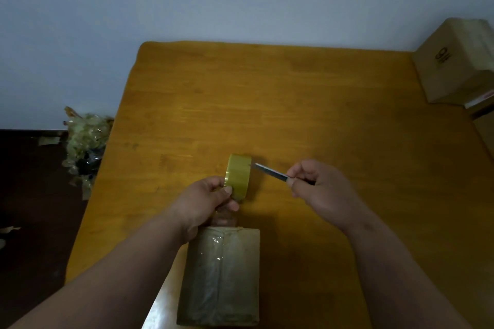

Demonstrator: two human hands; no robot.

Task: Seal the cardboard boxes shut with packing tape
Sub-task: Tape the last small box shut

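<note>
Where the table (320, 104) comes closest to the viewer, at six o'clock, a small cardboard box (223, 275) lies flat with a strip of clear tape running down the middle of its top. Just beyond its far edge, toward twelve o'clock, the left hand (207, 203) grips a roll of yellowish packing tape (238, 176), thumb curled over the rim, and a clear stretch of tape runs from the roll down to the box. At about two o'clock from the roll, the right hand (312, 181) has its fingers closed round the handle of a knife (270, 171), whose blade points at ten o'clock with its tip just beside the roll. The two hands are apart, the roll between them. Farther off, at nine o'clock beyond the table's left edge, a heap of crumpled tape scraps (85, 141) lies on the dark floor. At two o'clock, past the far right corner, stands a larger cardboard box (451, 67).
</note>
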